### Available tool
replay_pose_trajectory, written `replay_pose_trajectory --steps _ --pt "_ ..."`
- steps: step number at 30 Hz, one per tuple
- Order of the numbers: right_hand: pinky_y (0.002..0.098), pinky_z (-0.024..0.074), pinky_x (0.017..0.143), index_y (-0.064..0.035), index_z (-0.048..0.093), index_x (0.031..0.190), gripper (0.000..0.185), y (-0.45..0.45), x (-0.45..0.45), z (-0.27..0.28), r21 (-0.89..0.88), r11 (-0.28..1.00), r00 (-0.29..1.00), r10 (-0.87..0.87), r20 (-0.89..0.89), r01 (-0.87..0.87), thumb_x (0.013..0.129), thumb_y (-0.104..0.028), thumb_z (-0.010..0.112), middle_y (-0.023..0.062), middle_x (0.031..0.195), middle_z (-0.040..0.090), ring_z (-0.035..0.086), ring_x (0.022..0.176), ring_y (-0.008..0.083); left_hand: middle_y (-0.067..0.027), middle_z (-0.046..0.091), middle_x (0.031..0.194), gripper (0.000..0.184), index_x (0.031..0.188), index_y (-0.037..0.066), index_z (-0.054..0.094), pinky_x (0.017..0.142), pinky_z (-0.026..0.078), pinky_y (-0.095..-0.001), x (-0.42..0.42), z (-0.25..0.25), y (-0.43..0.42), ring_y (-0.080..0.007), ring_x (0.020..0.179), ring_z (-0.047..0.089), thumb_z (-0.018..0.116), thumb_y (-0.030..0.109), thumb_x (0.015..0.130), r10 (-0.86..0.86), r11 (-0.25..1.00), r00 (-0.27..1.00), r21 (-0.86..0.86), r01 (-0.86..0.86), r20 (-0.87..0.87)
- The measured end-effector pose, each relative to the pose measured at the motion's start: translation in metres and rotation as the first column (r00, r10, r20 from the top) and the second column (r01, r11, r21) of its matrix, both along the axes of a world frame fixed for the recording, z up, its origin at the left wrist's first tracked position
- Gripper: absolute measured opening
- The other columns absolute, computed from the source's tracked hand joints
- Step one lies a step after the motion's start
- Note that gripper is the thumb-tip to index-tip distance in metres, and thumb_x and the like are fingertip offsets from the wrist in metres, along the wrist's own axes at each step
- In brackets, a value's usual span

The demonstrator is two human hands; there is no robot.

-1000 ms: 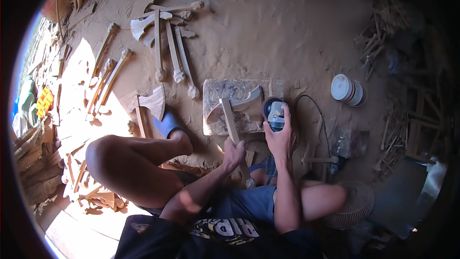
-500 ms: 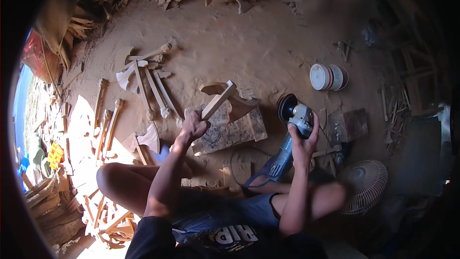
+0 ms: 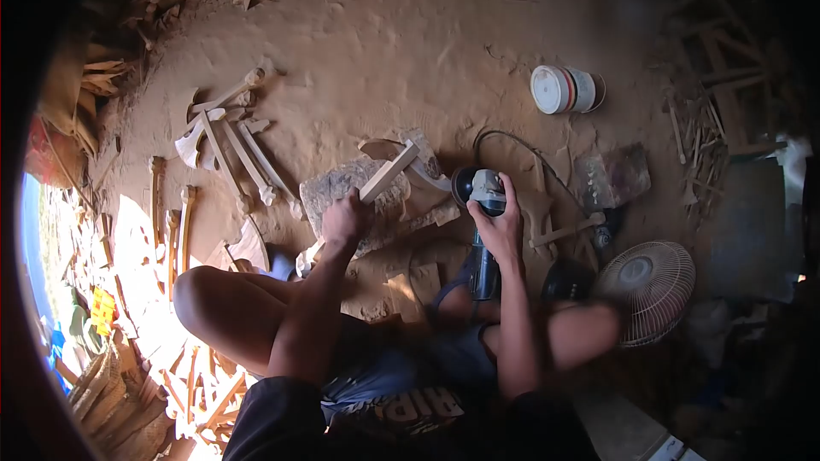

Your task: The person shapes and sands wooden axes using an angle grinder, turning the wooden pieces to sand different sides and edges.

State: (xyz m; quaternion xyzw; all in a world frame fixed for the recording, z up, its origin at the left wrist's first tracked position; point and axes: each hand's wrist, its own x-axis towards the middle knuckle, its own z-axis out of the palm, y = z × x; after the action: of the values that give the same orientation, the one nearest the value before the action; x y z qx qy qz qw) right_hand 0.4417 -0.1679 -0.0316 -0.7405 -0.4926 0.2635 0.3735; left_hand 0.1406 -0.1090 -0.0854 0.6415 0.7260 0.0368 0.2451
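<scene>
Sunlit side: a yellow object (image 3: 102, 312) was seen above a rough sack (image 3: 101, 386); loose wooden pieces (image 3: 209, 388) were strewn in the light beside the bent left knee (image 3: 202, 297).
Upright pieces: knob-ended wooden shafts (image 3: 185, 226) were lined up loosely on the dirt floor (image 3: 359, 51), apart from one another at their tops.
Axe-shaped pile: several long wooden handles and pale blades (image 3: 190, 147) were heaped together, some crossed over others.
Block: a worn, stained block (image 3: 329, 196) was set on the floor before the legs, skewed to the body; it was partly covered by the left hand and the piece held in it.
Left hand: the fingers of the left hand (image 3: 344, 220) were wrapped around the handle of the wooden axe (image 3: 389, 172); the two hands were held apart.
Wooden axe: its handle was slanted up and to the right over the block; its curved head was pointed toward the disc (image 3: 464, 184), and whether contact was made could not be told.
Right hand: the head of the angle grinder (image 3: 487, 191) was clasped by the right hand (image 3: 502, 229), thumb and fingers on opposite sides; the tool's body was hung down toward the shorts.
Right side: a cable (image 3: 534, 151) was looped over the floor; a white bucket (image 3: 551, 90) was tipped on its side farther off; a round fan grille (image 3: 651, 290) was placed just beyond the right knee (image 3: 585, 337).
</scene>
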Motion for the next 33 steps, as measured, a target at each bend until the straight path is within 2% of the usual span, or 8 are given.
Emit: replay_pose_trajectory --steps 5,6,10,14,18,24,30,33 --pt "0.0415 0.0509 0.104 -0.0028 0.047 0.153 0.082 0.003 -0.005 0.001 -0.020 0.999 0.998 0.048 -0.041 -0.049 0.083 -0.022 0.086 0.0211 0.133 0.066 0.066 0.119 0.0315 -0.0265 0.075 0.086 0.037 0.113 0.012 0.069 0.074 0.060 -0.0585 -0.001 -0.007 0.003 -0.0485 0.081 0.074 0.069 0.041 0.092 0.002 1.000 0.999 0.021 -0.003 0.040" --pt "0.0462 0.0510 0.106 -0.0054 0.047 0.154 0.085 0.003 -0.006 0.002 -0.040 0.998 0.997 0.045 -0.067 -0.048 0.081 -0.026 0.085 0.0259 0.136 0.064 0.064 0.125 0.0397 -0.0262 0.075 0.086 0.036 0.113 0.012 0.069 0.074 0.060 -0.0587 0.000 -0.008 0.003 -0.0482 0.081 0.074 0.070 0.041 0.091 0.011 1.000 0.999 0.014 -0.011 0.032" --pt "0.0422 0.0513 0.105 -0.0034 0.048 0.153 0.083 0.003 -0.013 0.012 -0.053 0.997 0.991 0.054 -0.125 -0.061 0.082 -0.022 0.086 0.0226 0.136 0.065 0.066 0.123 0.0330 -0.0265 0.075 0.086 0.036 0.111 0.012 0.068 0.073 0.060 -0.0592 -0.001 -0.008 0.004 -0.0483 0.080 0.074 0.072 0.040 0.090 -0.001 1.000 0.999 0.001 0.001 0.032" --pt "0.0415 0.0523 0.104 -0.0025 0.047 0.153 0.080 0.006 -0.015 0.027 -0.262 0.965 0.997 0.006 0.079 0.015 0.082 -0.016 0.083 0.0237 0.134 0.067 0.068 0.120 0.0323 -0.0258 0.075 0.084 0.034 0.109 0.012 0.068 0.073 0.060 -0.0584 0.000 -0.005 0.003 -0.0482 0.079 0.074 0.072 0.040 0.089 0.004 1.000 1.000 0.029 -0.004 0.023" --pt "0.0417 0.0521 0.104 -0.0028 0.048 0.153 0.080 0.003 -0.007 0.004 -0.140 0.990 0.994 -0.007 0.106 0.022 0.082 -0.014 0.083 0.0231 0.133 0.067 0.068 0.120 0.0321 -0.0252 0.075 0.084 0.032 0.106 0.012 0.069 0.072 0.060 -0.0587 0.001 -0.007 0.002 -0.0480 0.078 0.074 0.072 0.039 0.089 0.024 0.998 0.999 0.058 -0.025 0.028" --pt "0.0465 0.0524 0.103 -0.0047 0.050 0.151 0.080 0.007 -0.009 0.007 -0.015 0.998 0.996 0.063 0.061 -0.063 0.081 -0.025 0.085 0.0253 0.132 0.068 0.067 0.122 0.0400 -0.0256 0.074 0.080 0.031 0.104 0.011 0.068 0.068 0.061 -0.0575 0.002 -0.007 0.000 -0.0478 0.074 0.074 0.072 0.038 0.089 0.016 0.993 0.999 0.117 -0.021 0.037" --pt "0.0473 0.0512 0.105 -0.0022 0.050 0.150 0.081 0.004 -0.007 0.008 -0.188 0.981 0.997 -0.033 0.067 0.045 0.081 -0.026 0.084 0.0257 0.135 0.066 0.067 0.122 0.0394 -0.0253 0.074 0.077 0.030 0.104 0.011 0.068 0.068 0.061 -0.0575 0.000 -0.008 0.000 -0.0476 0.073 0.074 0.071 0.037 0.090 0.013 0.994 0.999 0.111 -0.018 0.040" --pt "0.0468 0.0518 0.104 -0.0028 0.049 0.151 0.081 0.005 -0.011 0.016 -0.152 0.986 0.993 -0.053 0.106 0.068 0.081 -0.024 0.085 0.0257 0.133 0.067 0.067 0.119 0.0389 -0.0253 0.073 0.077 0.028 0.103 0.010 0.069 0.067 0.061 -0.0575 0.000 -0.008 0.000 -0.0474 0.072 0.074 0.071 0.035 0.090 0.011 0.992 0.999 0.124 -0.015 0.034"
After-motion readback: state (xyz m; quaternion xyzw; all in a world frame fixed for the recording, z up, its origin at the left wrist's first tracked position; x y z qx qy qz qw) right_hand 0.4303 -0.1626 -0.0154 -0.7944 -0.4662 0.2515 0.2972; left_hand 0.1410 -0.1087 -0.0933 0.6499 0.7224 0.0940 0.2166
